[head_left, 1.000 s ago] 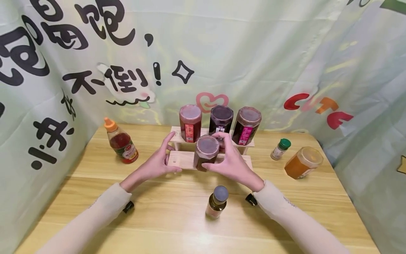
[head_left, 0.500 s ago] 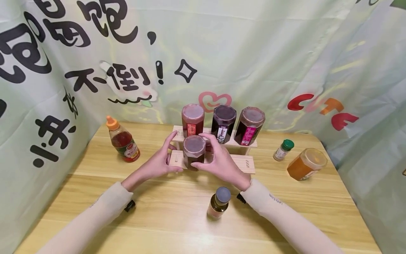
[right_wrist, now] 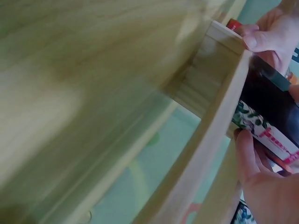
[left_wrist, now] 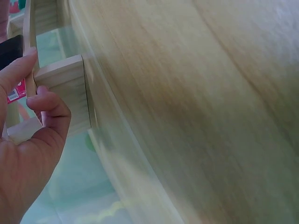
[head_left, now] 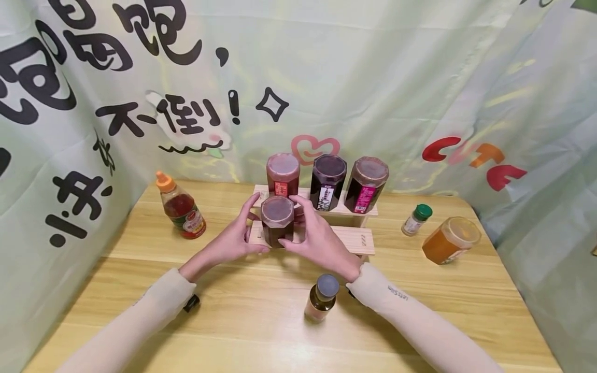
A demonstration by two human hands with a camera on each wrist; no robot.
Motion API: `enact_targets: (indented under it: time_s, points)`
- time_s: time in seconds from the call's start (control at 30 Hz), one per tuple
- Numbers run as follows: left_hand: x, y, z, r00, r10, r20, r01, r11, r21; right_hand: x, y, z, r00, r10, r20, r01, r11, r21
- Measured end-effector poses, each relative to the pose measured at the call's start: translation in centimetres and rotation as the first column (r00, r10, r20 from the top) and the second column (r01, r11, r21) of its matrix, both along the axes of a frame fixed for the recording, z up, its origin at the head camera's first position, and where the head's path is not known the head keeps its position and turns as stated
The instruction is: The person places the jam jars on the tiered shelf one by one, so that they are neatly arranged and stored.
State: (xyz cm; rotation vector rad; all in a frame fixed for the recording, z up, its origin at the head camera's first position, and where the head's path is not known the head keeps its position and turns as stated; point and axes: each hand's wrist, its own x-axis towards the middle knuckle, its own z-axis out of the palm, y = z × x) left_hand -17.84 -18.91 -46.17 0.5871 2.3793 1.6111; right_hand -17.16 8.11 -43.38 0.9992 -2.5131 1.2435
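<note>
A dark-filled jar with a many-sided lid (head_left: pixel 278 212) stands upright on the left part of the lower step of a two-tier wooden rack (head_left: pixel 352 240). My right hand (head_left: pixel 317 241) grips it from the right, its fingers reaching behind. In the right wrist view this jar (right_wrist: pixel 268 100) shows a flowered label with pink lettering. At the rack's left end my left hand (head_left: pixel 233 235) holds the lower step; the left wrist view has the thumb and curled fingers of that hand (left_wrist: pixel 32 154) about the board's end. Behind, a red jar (head_left: pixel 283 178) and two dark jars (head_left: pixel 327 186) occupy the upper step.
An orange-capped squeeze bottle (head_left: pixel 183 210) stands left of the rack. To the right are a green-capped shaker (head_left: pixel 416 220) and a jar of amber contents (head_left: pixel 450 241). A small dark-capped bottle (head_left: pixel 321 298) stands in front. A printed curtain (head_left: pixel 373 77) closes the back.
My right hand has slid the jar leftward along the lower step, toward my left hand. The left hand keeps its place at the rack's end.
</note>
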Motion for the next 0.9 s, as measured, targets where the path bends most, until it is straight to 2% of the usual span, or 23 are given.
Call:
enact_targets:
  time_s: [0.07, 0.2, 0.37, 0.47, 0.7, 0.9]
  points:
    - [0.0, 0.1, 0.0, 1.000, 0.000, -0.005, 0.000, 1.000, -0.003, 0.1, 0.3, 0.2, 1.000, 0.012, 0.015, -0.011, 1.000, -0.006]
    - [-0.1, 0.2, -0.1, 1.000, 0.011, -0.003, -0.011, 1.000, -0.014, 0.4, 1.0, 1.0, 0.992, 0.062, 0.111, -0.055, 0.997, -0.063]
    - [-0.3, 0.0, -0.5, 1.000, 0.022, 0.003, -0.022, 0.999, -0.024, 1.2, 2.5, 2.5, 0.952, 0.137, 0.273, -0.085, 0.977, -0.196]
    - [-0.3, -0.1, -0.5, 1.000, 0.028, -0.013, -0.029, 0.999, -0.045, 1.7, 3.9, 3.4, 0.932, 0.161, 0.323, -0.082, 0.966, -0.245]
    - [-0.3, -0.4, -0.3, 0.999, 0.024, -0.034, -0.027, 0.997, -0.078, 3.1, 7.9, 5.2, 0.932, 0.153, 0.329, -0.067, 0.963, -0.259]
    - [-0.3, -0.3, -0.2, 0.999, 0.010, -0.040, -0.013, 0.997, -0.077, 4.6, 12.2, 5.6, 0.961, 0.076, 0.265, -0.007, 0.968, -0.252]
